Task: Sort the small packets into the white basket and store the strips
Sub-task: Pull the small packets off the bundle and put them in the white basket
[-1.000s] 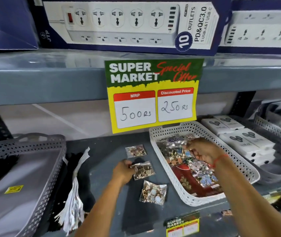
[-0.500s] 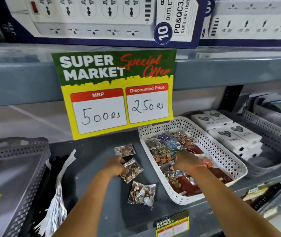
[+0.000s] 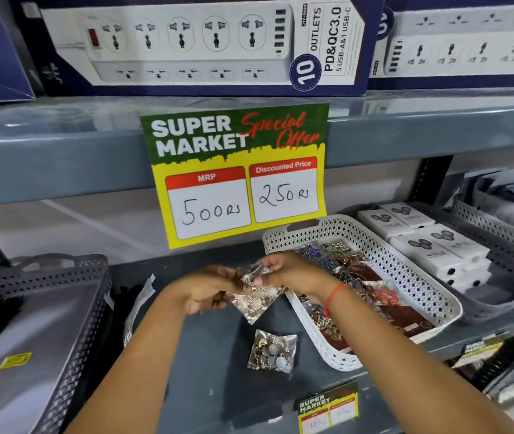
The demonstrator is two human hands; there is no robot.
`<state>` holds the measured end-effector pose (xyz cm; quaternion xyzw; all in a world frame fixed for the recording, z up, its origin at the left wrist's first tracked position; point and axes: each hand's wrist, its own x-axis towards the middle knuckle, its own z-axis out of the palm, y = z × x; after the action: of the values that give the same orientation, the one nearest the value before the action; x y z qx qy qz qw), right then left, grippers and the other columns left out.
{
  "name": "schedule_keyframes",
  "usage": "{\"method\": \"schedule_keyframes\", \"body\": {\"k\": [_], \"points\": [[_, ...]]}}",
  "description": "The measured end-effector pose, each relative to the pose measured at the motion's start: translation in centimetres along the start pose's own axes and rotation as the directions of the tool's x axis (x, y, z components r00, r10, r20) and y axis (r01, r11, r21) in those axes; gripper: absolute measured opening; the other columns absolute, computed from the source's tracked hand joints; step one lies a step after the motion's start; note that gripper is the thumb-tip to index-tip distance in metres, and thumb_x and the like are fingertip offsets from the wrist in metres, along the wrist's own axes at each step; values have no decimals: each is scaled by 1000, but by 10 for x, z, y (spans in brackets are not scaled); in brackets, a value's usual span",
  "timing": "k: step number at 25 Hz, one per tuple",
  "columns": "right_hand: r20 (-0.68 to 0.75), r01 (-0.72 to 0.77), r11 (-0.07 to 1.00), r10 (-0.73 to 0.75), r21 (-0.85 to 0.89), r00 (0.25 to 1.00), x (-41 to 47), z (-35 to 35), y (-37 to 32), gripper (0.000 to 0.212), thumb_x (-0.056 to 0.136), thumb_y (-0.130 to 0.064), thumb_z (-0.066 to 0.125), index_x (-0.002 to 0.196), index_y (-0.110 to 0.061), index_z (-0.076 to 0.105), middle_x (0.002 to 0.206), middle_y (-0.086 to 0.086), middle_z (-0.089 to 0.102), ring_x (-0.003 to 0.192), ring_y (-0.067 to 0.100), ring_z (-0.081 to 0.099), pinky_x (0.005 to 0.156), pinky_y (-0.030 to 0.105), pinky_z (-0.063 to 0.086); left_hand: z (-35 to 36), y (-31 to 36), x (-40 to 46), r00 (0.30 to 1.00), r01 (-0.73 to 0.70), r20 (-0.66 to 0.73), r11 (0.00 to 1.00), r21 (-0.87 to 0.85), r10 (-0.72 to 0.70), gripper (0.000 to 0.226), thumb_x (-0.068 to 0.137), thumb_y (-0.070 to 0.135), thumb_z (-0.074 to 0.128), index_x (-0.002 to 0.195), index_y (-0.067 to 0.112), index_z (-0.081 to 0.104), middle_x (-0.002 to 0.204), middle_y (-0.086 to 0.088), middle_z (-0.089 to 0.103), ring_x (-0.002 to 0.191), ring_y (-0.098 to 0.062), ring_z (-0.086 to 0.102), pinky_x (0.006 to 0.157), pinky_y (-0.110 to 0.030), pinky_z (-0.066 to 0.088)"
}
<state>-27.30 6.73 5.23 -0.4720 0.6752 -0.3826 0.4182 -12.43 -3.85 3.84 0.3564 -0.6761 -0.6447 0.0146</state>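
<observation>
Both my hands meet above the shelf, just left of the white basket [image 3: 418,289]. My left hand [image 3: 199,291] and my right hand [image 3: 293,272] each pinch a clear packet of small trinkets [image 3: 254,300], which hangs between them off the shelf. A second clear packet [image 3: 273,350] lies flat on the dark shelf below them. The basket holds several similar packets and a dark red card. White strips [image 3: 138,303] lie in a bundle at the left, partly hidden by my left forearm.
A grey perforated basket [image 3: 71,308] stands at the left. Right of the white basket, a grey tray [image 3: 506,249] holds white boxes. A yellow and green price sign [image 3: 237,173] hangs from the upper shelf edge. Power-strip boxes [image 3: 193,42] sit above.
My right hand left the white basket and came left to meet my left hand. The packet my left hand touched is now lifted off the shelf; the far packet is out of sight.
</observation>
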Motion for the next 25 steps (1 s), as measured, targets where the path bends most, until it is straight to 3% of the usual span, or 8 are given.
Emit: {"method": "schedule_keyframes", "body": {"k": [2,5,9,13,16,19,21,25], "points": [[-69,-34,997,39,62,997,-10,-13,0,19,81,2,65,79,-17,62,74,-2,61,65,8,51,53,18,41,7,-1,0,999,1,-47,997,-75,-4,13,84,11,63,74,19,65,46,12,61,41,3,48,38,-8,35],[-166,-164,970,194,179,967,-34,-55,19,19,81,-1,66,86,-16,57,87,2,59,84,15,55,64,26,43,20,-17,8,973,84,-217,996,23,-77,22,82,10,65,64,19,56,37,10,53,35,0,39,35,-10,26],[-252,-378,924,381,60,890,-57,-83,55,33,79,2,66,111,0,56,102,5,54,105,23,49,91,40,47,47,-37,17,986,113,-150,957,269,-74,24,75,6,72,95,13,60,81,-4,57,65,-14,51,46,-20,35],[-252,-527,811,471,-253,845,-55,-68,77,33,81,-2,67,111,-2,54,108,10,55,100,23,57,83,34,53,64,-42,27,993,74,-114,730,680,6,59,71,18,76,126,12,56,131,-9,57,118,-25,55,98,-30,45],[-293,-553,704,468,-446,834,-51,-57,84,48,82,-8,67,125,1,48,126,15,57,114,28,57,90,33,52,69,-39,26,994,85,-107,644,760,-5,41,71,20,75,109,9,66,119,-12,66,109,-28,61,91,-32,49],[-361,-503,543,353,-672,863,-49,-52,82,46,80,-16,68,121,-6,52,125,12,60,116,27,57,99,36,49,67,-39,21,996,85,-70,701,708,-49,14,74,14,71,71,16,58,79,-12,61,70,-22,57,54,-28,41],[-379,-445,614,244,-652,893,-47,-53,75,38,80,-14,67,115,-8,56,115,7,62,108,23,59,96,35,50,59,-42,16,991,124,-25,847,518,-130,31,77,9,68,65,22,43,64,-1,48,53,-10,42,45,-19,32],[-268,-152,982,118,-109,956,-47,-41,42,8,85,-15,64,93,-13,63,80,-1,61,66,8,55,65,20,48,34,-35,-2,994,98,19,974,204,-104,27,77,4,69,74,21,48,65,3,48,49,-4,44,38,-10,40]]}}
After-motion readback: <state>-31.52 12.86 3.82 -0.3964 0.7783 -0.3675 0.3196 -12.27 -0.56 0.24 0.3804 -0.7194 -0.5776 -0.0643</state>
